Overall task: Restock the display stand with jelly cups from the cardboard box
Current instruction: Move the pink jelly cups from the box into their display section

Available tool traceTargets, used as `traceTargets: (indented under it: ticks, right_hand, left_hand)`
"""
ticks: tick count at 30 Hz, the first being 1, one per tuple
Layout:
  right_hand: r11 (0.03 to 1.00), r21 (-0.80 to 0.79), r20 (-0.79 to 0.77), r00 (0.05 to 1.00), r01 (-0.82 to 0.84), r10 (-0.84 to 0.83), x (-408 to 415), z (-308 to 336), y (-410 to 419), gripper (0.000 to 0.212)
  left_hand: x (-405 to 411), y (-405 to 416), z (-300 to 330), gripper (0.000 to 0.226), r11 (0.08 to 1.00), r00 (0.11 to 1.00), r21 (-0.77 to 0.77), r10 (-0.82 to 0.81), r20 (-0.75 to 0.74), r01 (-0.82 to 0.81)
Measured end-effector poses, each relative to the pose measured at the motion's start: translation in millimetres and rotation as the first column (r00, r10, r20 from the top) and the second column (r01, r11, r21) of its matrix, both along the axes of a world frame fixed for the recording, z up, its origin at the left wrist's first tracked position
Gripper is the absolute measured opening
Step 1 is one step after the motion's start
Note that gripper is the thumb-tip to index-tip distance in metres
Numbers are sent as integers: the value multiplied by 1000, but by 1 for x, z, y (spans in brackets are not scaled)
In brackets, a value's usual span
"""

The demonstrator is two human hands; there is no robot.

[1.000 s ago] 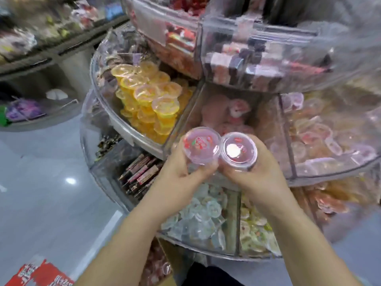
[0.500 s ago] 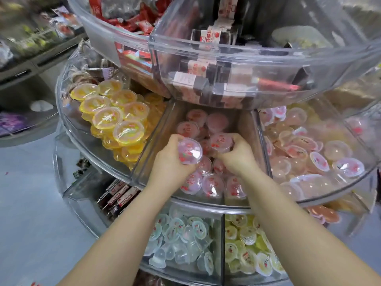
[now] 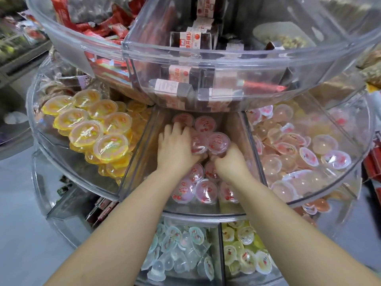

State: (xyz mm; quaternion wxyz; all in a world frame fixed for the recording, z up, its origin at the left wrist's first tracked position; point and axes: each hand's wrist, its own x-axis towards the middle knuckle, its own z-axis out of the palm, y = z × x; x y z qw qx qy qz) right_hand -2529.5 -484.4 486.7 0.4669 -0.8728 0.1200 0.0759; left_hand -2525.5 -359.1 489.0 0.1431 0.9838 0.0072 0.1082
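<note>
Placing step: L hand (image 3: pixel 175 147) and R hand (image 3: pixel 231 162) each pinch a pink jelly cup (image 3: pixel 218 141) low in the mid-tier center compartment (image 3: pixel 144 162) of the stand. Next, imo: let go, seat cups flat on pile, back to box (not in view).

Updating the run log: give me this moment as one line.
left hand: on pink jelly cup | right hand: holding pink cup | place: middle-tier centre compartment | step: placing
</note>
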Motion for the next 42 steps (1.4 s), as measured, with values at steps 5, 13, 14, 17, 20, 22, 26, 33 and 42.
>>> traceTargets:
  ticks: [5,13,14,17,20,22,26,33,42]
  right_hand:
    - [992,113,35,997,60,-65,0,5,8,19]
    - [937,218,-41,962,271,-269,-5,7,16,17]
    - [936,224,-44,962,273,-270,-5,7,16,17]
    - [938,239,-62,968,251,-244,-5,8,14,10]
    - [933,290,-66,977,214,-203,-11,11,11,8]
    - [923,321,-73,977,213,-200,-16,9,8,14]
    - [880,403,-71,967,251,-243,-19,7,6,14]
    - [845,474,-146,969,247,-201,-27,21,2,15]
    - [660,750,-64,990,-36,127,-112,55,47,29]
  left_hand:
    - [-1,4,-5,69,996,996,62,-54,-67,59]
    - [-1,8,-5,52,998,998,-32,-57,3,57]
    - [0,7,-5,53,999,999,-19,-48,6,48]
    - [1,7,-5,58,999,999,-37,-39,18,39]
    - [-2,10,-4,64,997,998,-62,-54,38,56]
    - [-3,12,-1,53,993,995,-88,-72,69,78]
    - [-4,10,1,39,997,995,-40,-57,84,61]
    - [-20,16,14,51,955,993,-271,-111,36,116]
    - [-170,81,27,22,545,975,-838,175,139,22]
